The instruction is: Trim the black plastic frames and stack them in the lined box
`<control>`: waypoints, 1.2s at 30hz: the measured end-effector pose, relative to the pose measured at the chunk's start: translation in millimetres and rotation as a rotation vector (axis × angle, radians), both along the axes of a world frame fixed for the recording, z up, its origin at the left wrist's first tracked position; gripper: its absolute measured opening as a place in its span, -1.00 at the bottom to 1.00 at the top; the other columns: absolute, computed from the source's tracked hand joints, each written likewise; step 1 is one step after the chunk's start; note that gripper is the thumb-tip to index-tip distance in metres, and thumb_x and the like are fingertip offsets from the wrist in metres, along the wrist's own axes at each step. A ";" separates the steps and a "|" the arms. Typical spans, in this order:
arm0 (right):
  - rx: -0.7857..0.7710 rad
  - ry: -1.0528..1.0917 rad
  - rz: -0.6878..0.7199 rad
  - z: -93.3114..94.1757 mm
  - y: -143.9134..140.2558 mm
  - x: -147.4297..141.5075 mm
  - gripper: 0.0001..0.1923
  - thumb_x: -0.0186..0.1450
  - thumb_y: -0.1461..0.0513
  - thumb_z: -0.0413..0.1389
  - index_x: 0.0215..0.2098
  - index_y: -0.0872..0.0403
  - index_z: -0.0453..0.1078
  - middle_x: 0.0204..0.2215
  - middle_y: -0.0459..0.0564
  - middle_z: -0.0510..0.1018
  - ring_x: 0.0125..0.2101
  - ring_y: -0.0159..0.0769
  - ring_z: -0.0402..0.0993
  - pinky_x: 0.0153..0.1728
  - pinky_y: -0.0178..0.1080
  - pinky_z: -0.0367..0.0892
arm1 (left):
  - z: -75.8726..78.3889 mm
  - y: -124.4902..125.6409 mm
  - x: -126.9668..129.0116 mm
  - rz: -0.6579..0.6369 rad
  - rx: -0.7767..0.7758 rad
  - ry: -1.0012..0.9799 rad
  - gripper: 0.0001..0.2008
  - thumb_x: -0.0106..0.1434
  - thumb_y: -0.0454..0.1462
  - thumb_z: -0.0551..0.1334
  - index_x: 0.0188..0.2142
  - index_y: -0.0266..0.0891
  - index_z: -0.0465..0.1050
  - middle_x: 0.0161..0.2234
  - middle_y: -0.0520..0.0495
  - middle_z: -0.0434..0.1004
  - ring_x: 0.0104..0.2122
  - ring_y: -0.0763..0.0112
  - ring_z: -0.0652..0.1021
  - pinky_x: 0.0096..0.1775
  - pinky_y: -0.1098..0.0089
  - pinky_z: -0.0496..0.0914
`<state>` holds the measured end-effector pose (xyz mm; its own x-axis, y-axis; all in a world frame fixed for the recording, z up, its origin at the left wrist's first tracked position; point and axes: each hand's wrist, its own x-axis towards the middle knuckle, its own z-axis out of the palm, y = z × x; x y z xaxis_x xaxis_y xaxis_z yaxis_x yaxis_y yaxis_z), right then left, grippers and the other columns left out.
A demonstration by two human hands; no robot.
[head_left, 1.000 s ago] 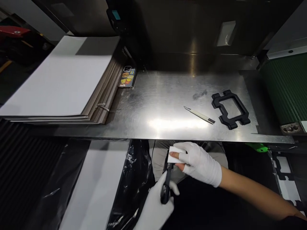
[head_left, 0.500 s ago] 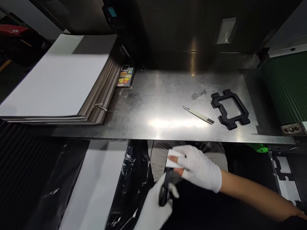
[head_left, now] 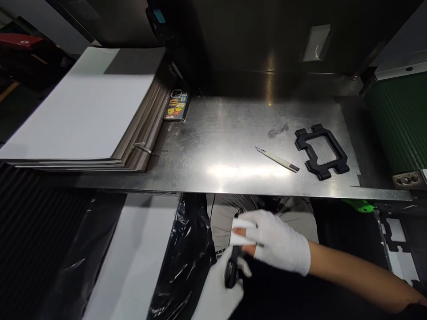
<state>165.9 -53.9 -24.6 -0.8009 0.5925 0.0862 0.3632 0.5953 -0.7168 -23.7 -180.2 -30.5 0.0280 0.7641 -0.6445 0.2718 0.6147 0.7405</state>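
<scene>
**Still below the bench: white scrap in the scissors**

Right now both gloved hands work just under the front edge of the steel table. Nearest the camera, the left hand is wrapped around the black scissors, fingers curled through the handles; I can't tell whether the blades are apart or together. Just above, the right hand pinches a small white piece between thumb and fingertips, holding it right at the scissor tips. The piece looks thin, flat and stiff, like a card offcut, and no cut line shows, so the trimming seems mid-way at best.

Further out on the table lie a craft knife and, just beside it, a black frame-shaped part, both untouched. Far left sits a stack of white sheets with a phone tucked against it.
</scene>
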 end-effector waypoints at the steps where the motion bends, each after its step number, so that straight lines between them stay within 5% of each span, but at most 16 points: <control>1: -0.002 -0.001 0.054 -0.1 -0.4 -0.1 -0.75 0.55 0.14 0.17 0.12 0.04 0.55 -0.04 0.06 0.64 -0.12 -0.19 0.54 -0.07 -0.13 0.55 | 0.1 0.8 0.0 0.009 -0.002 0.000 -0.65 -0.02 -0.36 0.17 -0.20 -0.16 0.53 -0.37 0.03 0.58 -0.35 0.27 0.49 -0.21 0.31 0.36; 6: 0.013 0.010 -0.036 -1.2 0.1 -0.2 -0.68 0.57 0.12 0.17 0.21 0.05 0.51 0.12 0.14 0.61 0.05 -0.13 0.54 0.08 -0.07 0.53 | 0.6 1.9 -2.5 -0.032 -0.006 0.041 -0.69 0.00 -0.36 0.17 -0.24 -0.15 0.51 -0.33 0.02 0.60 -0.30 0.23 0.53 -0.15 0.28 0.37; 9: 0.008 -0.004 0.089 -1.8 -0.1 -2.5 -0.72 0.56 0.11 0.18 0.14 0.05 0.54 -0.02 0.07 0.64 -0.09 -0.19 0.55 -0.06 -0.15 0.54 | 0.9 1.3 -4.2 0.000 -0.009 0.056 -0.70 -0.02 -0.35 0.17 -0.25 -0.15 0.52 -0.35 0.02 0.57 -0.31 0.23 0.51 -0.18 0.28 0.37; 13: 0.057 -0.024 -0.010 0.2 0.1 -6.3 -0.72 0.52 0.17 0.23 0.15 0.08 0.51 0.08 0.12 0.61 -0.02 -0.15 0.55 0.00 -0.11 0.53 | 2.8 4.4 -4.6 -0.012 0.006 0.062 -0.71 -0.01 -0.34 0.19 -0.26 -0.15 0.54 -0.35 0.00 0.61 -0.32 0.23 0.51 -0.17 0.28 0.37; 17: 0.079 -0.020 0.111 5.7 14.7 7.7 -0.83 0.55 0.19 0.17 0.04 0.05 0.53 -0.11 0.01 0.62 -0.17 -0.20 0.54 -0.14 -0.14 0.54 | 2.2 8.2 -3.4 0.019 0.010 0.025 -0.80 -0.04 -0.32 0.19 -0.36 -0.15 0.49 -0.42 0.02 0.53 -0.37 0.26 0.47 -0.24 0.31 0.33; 20: 0.111 -0.001 -0.307 2.4 33.3 33.6 -0.78 0.59 0.22 0.08 0.12 -0.01 0.52 -0.07 0.04 0.64 -0.11 -0.16 0.58 -0.04 -0.05 0.58 | 0.6 8.8 -2.0 0.039 0.009 -0.030 -0.80 -0.01 -0.33 0.17 -0.34 -0.15 0.47 -0.40 0.03 0.50 -0.36 0.29 0.45 -0.24 0.33 0.30; 22: 0.140 0.050 -0.461 -4.7 38.0 46.2 -0.70 0.59 0.18 0.11 0.24 -0.01 0.49 0.08 0.11 0.62 0.04 -0.09 0.58 0.08 0.03 0.58 | 0.4 9.1 -0.8 0.040 0.005 -0.045 -0.81 0.01 -0.34 0.17 -0.34 -0.15 0.45 -0.39 0.04 0.48 -0.35 0.30 0.44 -0.25 0.33 0.28; 29: 0.099 0.054 -0.281 -20.6 3.0 10.6 -0.62 0.54 0.15 0.23 0.28 0.07 0.49 0.23 0.18 0.56 0.17 -0.07 0.52 0.19 0.02 0.53 | 1.0 12.9 4.4 -0.012 -0.017 -0.029 -0.79 0.04 -0.33 0.18 -0.27 -0.15 0.45 -0.37 0.03 0.49 -0.31 0.26 0.45 -0.17 0.29 0.29; 34: 0.052 0.082 0.117 -11.5 5.7 -1.6 -0.74 0.55 0.16 0.20 0.13 0.11 0.52 -0.02 0.07 0.64 -0.09 -0.21 0.56 -0.04 -0.12 0.57 | -2.5 12.7 3.9 0.038 -0.033 -0.001 -0.90 0.08 -0.27 0.20 -0.36 -0.17 0.42 -0.40 0.03 0.42 -0.35 0.30 0.40 -0.23 0.31 0.31; 36: 0.043 0.175 -0.064 -11.0 16.4 11.9 -0.74 0.56 0.17 0.18 0.15 0.07 0.51 0.02 0.06 0.64 -0.01 -0.19 0.58 0.06 -0.09 0.56 | -1.8 13.7 3.4 0.020 -0.026 -0.006 -0.83 0.04 -0.29 0.19 -0.32 -0.17 0.45 -0.40 0.04 0.43 -0.36 0.32 0.39 -0.24 0.33 0.30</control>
<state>177.8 -37.5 -35.6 -0.7320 0.6349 0.2473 0.2735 0.6062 -0.7468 -20.3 -166.5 -32.3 0.0171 0.7478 -0.6637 0.2550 0.6386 0.7261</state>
